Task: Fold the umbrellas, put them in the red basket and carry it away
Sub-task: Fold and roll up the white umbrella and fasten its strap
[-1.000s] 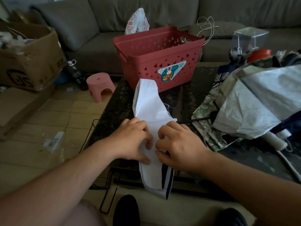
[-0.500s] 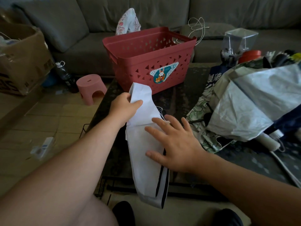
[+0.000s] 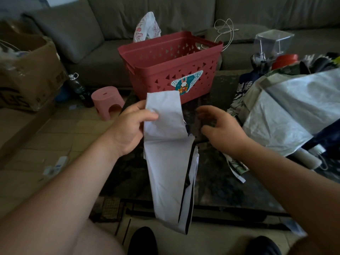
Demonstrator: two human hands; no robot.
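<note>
Two hands work one white folded umbrella [image 3: 170, 161] lying on the table [image 3: 220, 181]: my left hand [image 3: 131, 127] fingers pinch its top flap, my right hand [image 3: 219, 128] hovers loosely curled, holding nothing. I judge the loose pleats could spring open once released. Behind stands the red basket [image 3: 171, 68], contents hidden from me.

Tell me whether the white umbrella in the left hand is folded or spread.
Folded: the white umbrella hangs as one narrow flat strip with dark edges, its top gripped by the left hand.
</note>
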